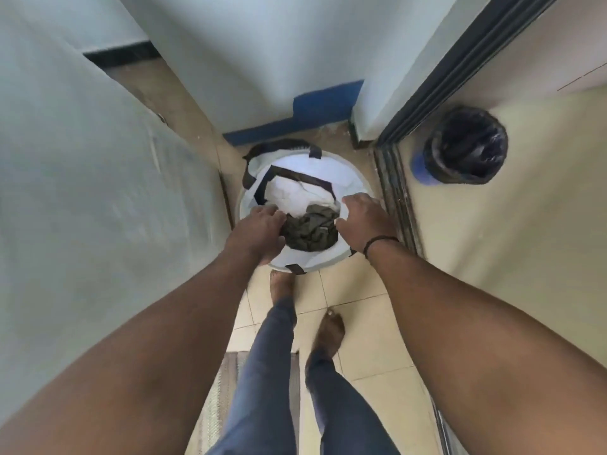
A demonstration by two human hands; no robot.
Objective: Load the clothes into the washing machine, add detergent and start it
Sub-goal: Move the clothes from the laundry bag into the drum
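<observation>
White laundry bag [328,165] rim gripped by left hand [259,228] and right hand [364,221], olive garment [310,231] inside.

One white laundry basket [353,178] stands on the tiled floor, holding two garments: one white cloth [295,195] and one dark olive garment [310,233]. One black-lined waste bin [466,146] stands nearby. Two hands, left hand [259,228] and right hand [366,221], and two bare feet show.

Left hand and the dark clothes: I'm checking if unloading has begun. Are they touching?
Touching. The head view shows the left hand with its fingers reaching into the dark clothes inside the white laundry bag.
</observation>
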